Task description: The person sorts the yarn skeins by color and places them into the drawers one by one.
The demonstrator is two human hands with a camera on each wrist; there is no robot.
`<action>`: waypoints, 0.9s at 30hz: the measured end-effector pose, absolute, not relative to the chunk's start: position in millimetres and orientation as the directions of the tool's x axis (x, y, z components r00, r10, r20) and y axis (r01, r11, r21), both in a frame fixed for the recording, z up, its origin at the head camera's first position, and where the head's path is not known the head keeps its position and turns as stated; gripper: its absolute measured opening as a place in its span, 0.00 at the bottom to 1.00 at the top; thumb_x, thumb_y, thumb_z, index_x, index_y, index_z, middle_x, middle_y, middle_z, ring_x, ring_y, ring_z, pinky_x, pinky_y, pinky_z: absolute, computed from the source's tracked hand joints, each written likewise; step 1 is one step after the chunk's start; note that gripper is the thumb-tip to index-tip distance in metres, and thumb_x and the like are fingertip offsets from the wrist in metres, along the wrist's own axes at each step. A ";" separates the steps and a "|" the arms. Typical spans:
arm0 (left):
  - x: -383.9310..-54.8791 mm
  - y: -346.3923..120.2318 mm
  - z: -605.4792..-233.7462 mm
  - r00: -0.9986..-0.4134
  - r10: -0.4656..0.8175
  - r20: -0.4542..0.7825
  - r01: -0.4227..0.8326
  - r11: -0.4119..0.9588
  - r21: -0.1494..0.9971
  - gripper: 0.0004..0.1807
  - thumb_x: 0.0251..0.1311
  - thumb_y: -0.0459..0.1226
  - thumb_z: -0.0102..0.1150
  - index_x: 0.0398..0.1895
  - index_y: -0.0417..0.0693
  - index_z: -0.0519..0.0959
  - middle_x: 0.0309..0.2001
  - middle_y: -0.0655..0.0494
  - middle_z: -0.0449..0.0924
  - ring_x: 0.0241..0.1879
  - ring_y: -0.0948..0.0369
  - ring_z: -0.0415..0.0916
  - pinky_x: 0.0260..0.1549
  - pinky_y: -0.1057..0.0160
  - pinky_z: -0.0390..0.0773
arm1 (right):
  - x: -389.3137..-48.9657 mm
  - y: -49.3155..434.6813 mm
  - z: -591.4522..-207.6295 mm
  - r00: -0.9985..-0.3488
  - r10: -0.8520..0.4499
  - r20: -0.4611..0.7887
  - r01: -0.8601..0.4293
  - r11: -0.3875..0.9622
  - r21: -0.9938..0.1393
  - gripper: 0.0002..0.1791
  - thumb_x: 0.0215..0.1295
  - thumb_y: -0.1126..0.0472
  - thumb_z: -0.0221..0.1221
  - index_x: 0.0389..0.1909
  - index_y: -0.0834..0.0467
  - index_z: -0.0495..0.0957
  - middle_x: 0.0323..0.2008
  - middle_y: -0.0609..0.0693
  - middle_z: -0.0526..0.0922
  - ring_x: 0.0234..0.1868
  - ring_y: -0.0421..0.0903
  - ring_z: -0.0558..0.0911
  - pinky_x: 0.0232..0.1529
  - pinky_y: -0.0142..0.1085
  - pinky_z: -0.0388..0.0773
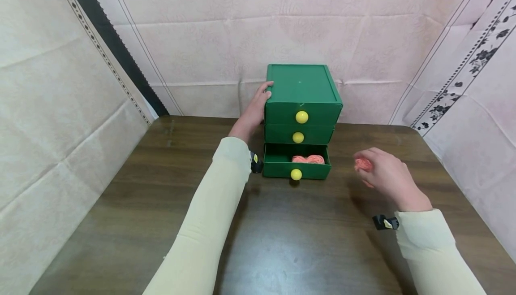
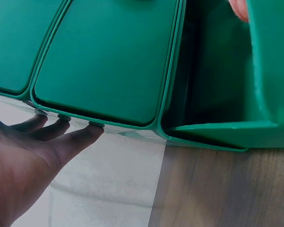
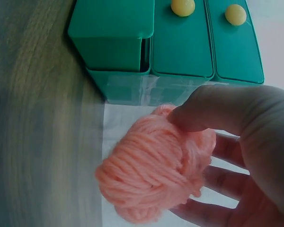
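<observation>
The right hand [image 1: 387, 176] holds a small ball of orange yarn [image 3: 156, 168]; its grip is closed around the ball, thumb on top and fingers below. It is to the right of the green drawer box [image 1: 300, 102], above the surface [image 1: 282, 241]. The left hand [image 1: 255, 106] rests with straight fingers against the box's left side. The lowest drawer [image 1: 297, 167] of the box is pulled out, with more orange yarn [image 1: 308, 159] inside.

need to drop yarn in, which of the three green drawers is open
The bottom drawer, pulled forward with orange yarn inside. The middle drawer and top drawer sit flush and closed.
</observation>
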State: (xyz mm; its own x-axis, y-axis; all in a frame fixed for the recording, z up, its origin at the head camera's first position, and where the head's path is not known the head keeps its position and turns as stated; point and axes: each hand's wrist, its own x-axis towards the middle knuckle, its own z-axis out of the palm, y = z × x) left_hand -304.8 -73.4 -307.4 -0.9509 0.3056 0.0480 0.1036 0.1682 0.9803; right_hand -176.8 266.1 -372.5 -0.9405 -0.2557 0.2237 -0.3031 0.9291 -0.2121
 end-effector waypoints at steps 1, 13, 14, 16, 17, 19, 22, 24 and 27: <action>-305.6 -73.2 -308.1 -0.951 0.304 0.049 0.102 0.163 0.981 0.26 0.76 0.47 0.28 0.76 0.65 0.50 0.78 0.56 0.41 0.74 0.52 0.44 0.69 0.41 0.52 | -177.3 265.3 -372.4 -0.940 -0.257 0.224 -0.304 0.929 -0.212 0.18 0.58 0.58 0.64 0.50 0.55 0.80 0.49 0.57 0.80 0.40 0.55 0.79 0.33 0.54 0.75; -330.4 -71.8 -333.9 -0.960 0.256 0.113 0.151 0.134 0.979 0.24 0.73 0.52 0.31 0.71 0.74 0.56 0.76 0.60 0.46 0.73 0.55 0.47 0.68 0.41 0.52 | -185.1 256.0 -370.8 -0.917 -0.294 0.271 -0.354 0.913 -0.204 0.19 0.58 0.59 0.65 0.51 0.56 0.79 0.47 0.57 0.80 0.39 0.53 0.78 0.32 0.51 0.76; -330.8 -71.9 -333.9 -0.960 0.256 0.111 0.149 0.135 0.980 0.24 0.74 0.52 0.31 0.71 0.74 0.56 0.76 0.60 0.45 0.73 0.55 0.47 0.68 0.41 0.52 | -185.4 254.8 -370.5 -0.915 -0.294 0.274 -0.355 0.912 -0.204 0.18 0.58 0.59 0.65 0.51 0.55 0.79 0.47 0.57 0.80 0.39 0.53 0.78 0.33 0.52 0.76; -331.2 -72.3 -332.9 -0.960 0.258 0.104 0.142 0.134 0.981 0.24 0.74 0.52 0.31 0.72 0.74 0.55 0.76 0.60 0.45 0.73 0.55 0.46 0.69 0.42 0.51 | -186.0 252.1 -369.6 -0.913 -0.294 0.282 -0.357 0.911 -0.205 0.18 0.58 0.59 0.65 0.51 0.55 0.79 0.48 0.56 0.81 0.40 0.53 0.78 0.34 0.52 0.76; -330.5 -72.4 -331.7 -0.960 0.262 0.096 0.136 0.136 0.981 0.24 0.74 0.51 0.30 0.72 0.74 0.55 0.77 0.61 0.45 0.73 0.56 0.46 0.69 0.42 0.51 | -186.4 250.8 -369.2 -0.912 -0.292 0.287 -0.356 0.912 -0.205 0.18 0.58 0.59 0.65 0.50 0.55 0.79 0.47 0.56 0.81 0.39 0.53 0.78 0.34 0.52 0.76; -325.9 -72.6 -327.0 -0.959 0.268 0.087 0.128 0.140 0.982 0.25 0.75 0.50 0.30 0.73 0.71 0.55 0.77 0.60 0.44 0.74 0.56 0.45 0.70 0.43 0.50 | -187.3 247.9 -367.8 -0.913 -0.287 0.291 -0.354 0.911 -0.210 0.18 0.58 0.59 0.65 0.50 0.54 0.80 0.48 0.56 0.81 0.40 0.52 0.78 0.34 0.52 0.76; -317.0 -72.8 -318.4 -0.956 0.280 0.084 0.129 0.147 0.981 0.26 0.75 0.47 0.30 0.74 0.66 0.53 0.77 0.58 0.44 0.74 0.55 0.44 0.70 0.44 0.49 | -188.2 243.6 -366.0 -0.908 -0.285 0.306 -0.358 0.908 -0.217 0.17 0.58 0.59 0.65 0.50 0.54 0.80 0.48 0.55 0.81 0.40 0.52 0.78 0.34 0.51 0.76; -310.8 -72.9 -313.2 -0.955 0.285 0.084 0.133 0.155 0.979 0.26 0.75 0.46 0.29 0.75 0.63 0.52 0.77 0.56 0.43 0.75 0.55 0.44 0.71 0.45 0.49 | -188.4 241.1 -365.4 -0.902 -0.287 0.322 -0.368 0.903 -0.224 0.17 0.58 0.59 0.66 0.49 0.54 0.80 0.48 0.55 0.81 0.40 0.52 0.78 0.33 0.50 0.76; -307.4 -73.0 -310.3 -0.953 0.291 0.084 0.136 0.162 0.977 0.26 0.75 0.45 0.29 0.76 0.62 0.51 0.78 0.55 0.42 0.75 0.55 0.44 0.71 0.45 0.50 | -188.9 238.0 -365.7 -0.892 -0.295 0.343 -0.386 0.892 -0.234 0.17 0.58 0.60 0.66 0.49 0.54 0.80 0.47 0.55 0.81 0.40 0.52 0.78 0.33 0.50 0.76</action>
State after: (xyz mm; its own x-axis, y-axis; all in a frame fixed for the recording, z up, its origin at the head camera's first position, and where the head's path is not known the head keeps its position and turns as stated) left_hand -307.4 -73.0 -310.3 -0.9530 0.2910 0.0840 0.1356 0.1621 0.9774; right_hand -188.9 238.0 -365.7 -0.8915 -0.2955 0.3434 -0.3859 0.8923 -0.2341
